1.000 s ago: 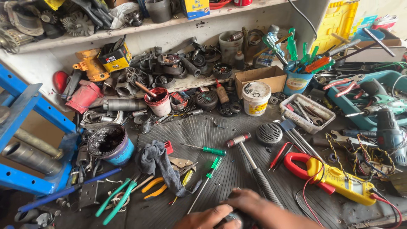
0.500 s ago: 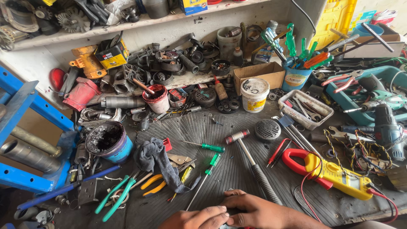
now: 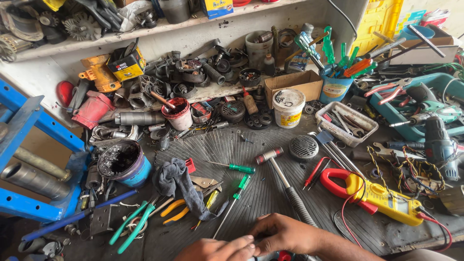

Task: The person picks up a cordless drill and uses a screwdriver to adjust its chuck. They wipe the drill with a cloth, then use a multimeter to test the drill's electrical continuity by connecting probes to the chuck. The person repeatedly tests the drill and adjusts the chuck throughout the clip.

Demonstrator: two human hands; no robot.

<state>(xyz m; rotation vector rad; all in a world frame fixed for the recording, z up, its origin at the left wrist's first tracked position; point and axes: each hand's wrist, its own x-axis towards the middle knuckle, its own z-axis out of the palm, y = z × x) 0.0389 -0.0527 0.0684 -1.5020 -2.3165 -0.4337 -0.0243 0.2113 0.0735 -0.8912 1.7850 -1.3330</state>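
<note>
At the bottom edge of the view, my left hand [image 3: 220,249] and my right hand [image 3: 285,234] meet with fingertips pinched together over a small dark part [image 3: 256,240]; what it is stays unclear. A bit of red shows under my right hand. Just beyond my right hand lies a hammer [image 3: 285,181] with a grey grip. Two green-handled screwdrivers [image 3: 232,167] [image 3: 234,195] lie on the ribbed black mat [image 3: 232,145] ahead of my hands. A dark blue rag [image 3: 179,181] sits to the left.
A yellow and red clamp meter [image 3: 382,195] with red leads lies right. Green pliers [image 3: 133,224], orange pliers [image 3: 174,210], a grease tub [image 3: 123,162], a white bucket [image 3: 288,106], a blue cup of screwdrivers [image 3: 335,87], a drill [image 3: 437,140] and a blue frame [image 3: 29,145] crowd the bench.
Both hands have come further into view from the bottom edge and closed together. The view has shifted slightly; the things on the bench have stayed put.
</note>
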